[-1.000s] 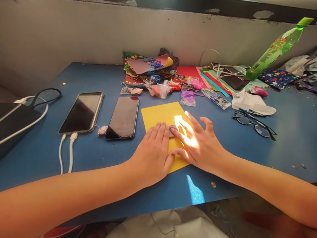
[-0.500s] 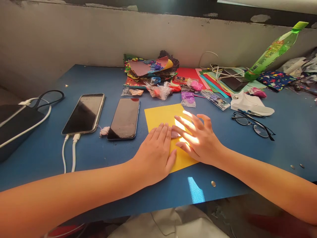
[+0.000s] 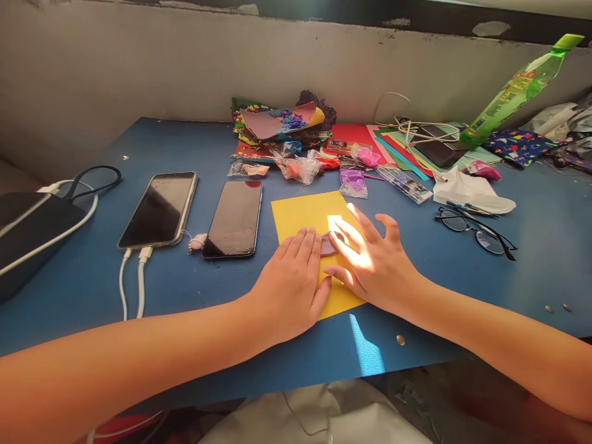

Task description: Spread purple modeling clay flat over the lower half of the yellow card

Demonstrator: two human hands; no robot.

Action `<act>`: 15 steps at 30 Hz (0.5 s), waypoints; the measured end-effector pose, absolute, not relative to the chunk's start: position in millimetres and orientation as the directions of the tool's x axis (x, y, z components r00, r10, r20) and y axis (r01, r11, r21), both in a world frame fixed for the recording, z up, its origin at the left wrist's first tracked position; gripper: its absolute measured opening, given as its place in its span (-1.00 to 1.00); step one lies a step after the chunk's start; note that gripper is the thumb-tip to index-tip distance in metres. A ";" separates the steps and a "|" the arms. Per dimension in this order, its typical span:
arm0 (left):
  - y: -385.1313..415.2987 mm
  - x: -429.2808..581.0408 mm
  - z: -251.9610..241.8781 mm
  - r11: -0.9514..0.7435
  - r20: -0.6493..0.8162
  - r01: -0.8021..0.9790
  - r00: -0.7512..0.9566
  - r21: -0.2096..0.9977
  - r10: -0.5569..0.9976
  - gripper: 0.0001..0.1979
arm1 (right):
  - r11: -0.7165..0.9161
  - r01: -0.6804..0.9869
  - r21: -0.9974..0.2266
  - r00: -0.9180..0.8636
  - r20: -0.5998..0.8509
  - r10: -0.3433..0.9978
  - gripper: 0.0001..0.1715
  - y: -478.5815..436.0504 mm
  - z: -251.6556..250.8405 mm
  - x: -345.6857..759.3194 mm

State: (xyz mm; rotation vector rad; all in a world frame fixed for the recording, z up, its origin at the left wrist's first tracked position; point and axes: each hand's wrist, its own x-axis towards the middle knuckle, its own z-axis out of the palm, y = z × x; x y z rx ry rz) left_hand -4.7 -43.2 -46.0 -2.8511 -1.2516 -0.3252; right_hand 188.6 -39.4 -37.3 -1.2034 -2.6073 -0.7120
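Observation:
A yellow sheet (image 3: 303, 213) lies on the blue table (image 3: 194, 290) in front of me. My left hand (image 3: 289, 290) rests flat on the sheet's left part, fingers stretched and together. My right hand (image 3: 370, 262) lies beside it with fingers spread, its fingertips pressing a small flattened purple lump (image 3: 327, 244) onto the sheet. Sunlight falls across the right hand and hides part of the lump.
Two dark phones (image 3: 160, 209) (image 3: 234, 219) lie left of the sheet, one with white cables (image 3: 132, 280). Small bags of coloured clay (image 3: 354, 182), a craft pile (image 3: 282, 123), coloured papers (image 3: 398, 151), glasses (image 3: 476, 228) and a leaning green bottle (image 3: 518, 89) sit behind and right.
My right hand's fingers shifted slightly over the purple lump, lifting and pressing down again. The left hand stayed flat on the sheet.

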 end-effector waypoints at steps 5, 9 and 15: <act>-43.1 -4.1 -43.8 -0.678 0.166 0.730 0.661 0.080 0.732 -0.39 | 0.535 0.766 0.356 -0.640 0.342 0.688 -0.59 -40.7 -36.2 188.0; -43.2 -3.3 -43.5 -0.669 0.170 0.739 0.651 0.083 0.740 -0.39 | 0.530 0.773 0.350 -0.632 0.346 0.693 -0.61 -40.6 -35.3 189.2; -44.9 -2.8 -41.5 -0.661 0.152 0.748 0.649 0.054 0.746 -0.38 | 0.520 0.783 0.340 -0.619 0.349 0.703 -0.60 -39.5 -33.6 193.4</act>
